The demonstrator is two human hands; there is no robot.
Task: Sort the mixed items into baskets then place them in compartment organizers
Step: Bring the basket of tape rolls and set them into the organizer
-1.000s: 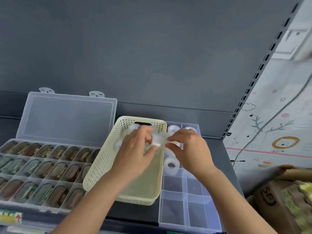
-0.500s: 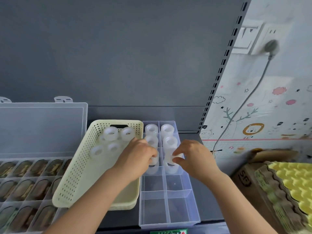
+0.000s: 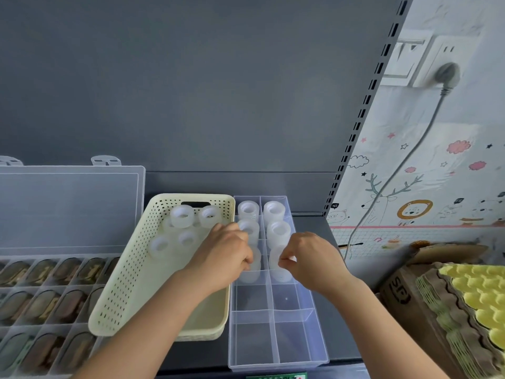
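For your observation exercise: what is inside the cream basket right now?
The cream basket holds clear tape rolls at its far end; its near floor is bare. The left hand hides the far right corner.

Dark grey back panel fills the view above a dark shelf, edged by a slotted upright. To the right, a pale wall with cartoon wallpaper, and a grey plug in a white socket, its cable trailing down in soft even light

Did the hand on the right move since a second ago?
Yes. The right hand went from above the yellow basket edge over to the clear organizer, now pinching a white roll in its third-row right compartment.
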